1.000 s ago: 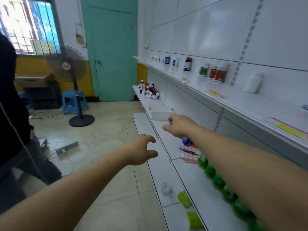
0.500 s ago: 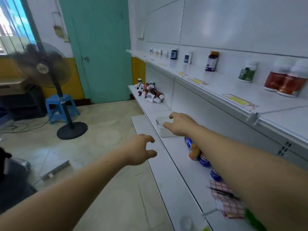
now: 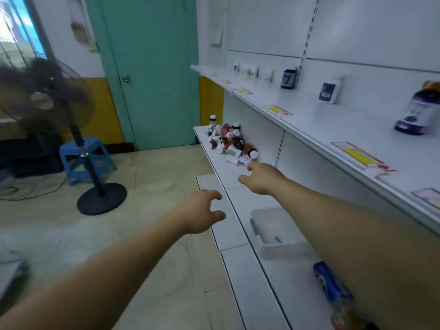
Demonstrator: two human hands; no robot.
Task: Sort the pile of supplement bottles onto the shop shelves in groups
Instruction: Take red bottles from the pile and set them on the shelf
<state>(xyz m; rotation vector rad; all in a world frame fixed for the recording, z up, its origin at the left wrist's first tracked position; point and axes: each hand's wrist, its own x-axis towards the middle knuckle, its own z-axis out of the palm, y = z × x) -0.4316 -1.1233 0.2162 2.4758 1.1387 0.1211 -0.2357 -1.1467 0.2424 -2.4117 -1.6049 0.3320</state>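
Note:
A pile of supplement bottles (image 3: 229, 144), white and red-brown with white caps, lies at the far end of the lower shelf (image 3: 214, 160). My right hand (image 3: 262, 178) stretches over that shelf, empty, its fingertips just short of the nearest bottle. My left hand (image 3: 202, 214) hovers beside the shelf edge with fingers loosely curled, holding nothing. On the upper shelf (image 3: 333, 129) stand sorted bottles: a dark purple one (image 3: 416, 113), a white one with a blue label (image 3: 329, 90), a dark blue one (image 3: 288, 78) and small ones farther back.
A clear plastic tub (image 3: 273, 232) sits on the lower shelf under my right forearm. Blue-capped bottles (image 3: 331, 287) lie near my elbow. A standing fan (image 3: 59, 110) and a blue stool (image 3: 81, 158) stand on the tiled floor left, before a teal door (image 3: 152, 67).
The view has advanced along the shelves toward the pile. My right hand has passed over the clear tub and now reaches almost to the bottles; my left hand keeps its loose pose.

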